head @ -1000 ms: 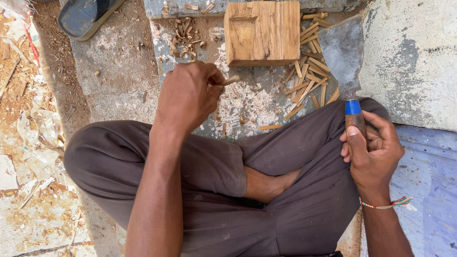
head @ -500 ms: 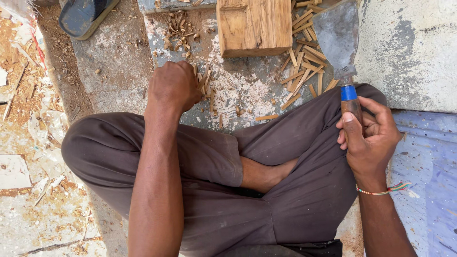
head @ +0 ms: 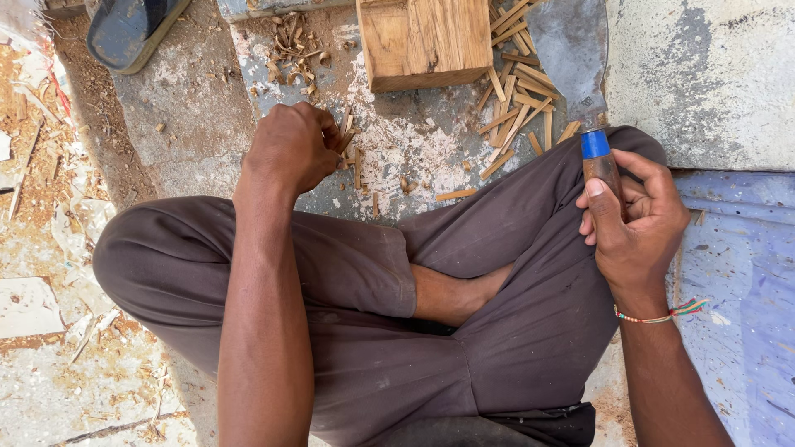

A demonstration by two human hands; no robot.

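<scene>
A: So what've our hands got?

B: Our right hand point(head: 638, 219) grips the broad grey cleaver's blue-capped wooden handle point(head: 598, 161) over our knee. Our left hand point(head: 290, 149) is closed on thin wooden sticks point(head: 352, 153) on the concrete floor point(head: 190, 132), near the square wooden block point(head: 426, 37).

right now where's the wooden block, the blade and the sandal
wooden block point(head: 426, 37), head view, middle of its top face
blade point(head: 571, 54), head view, flat of the grey metal
sandal point(head: 132, 29), head view, dark sole
</scene>
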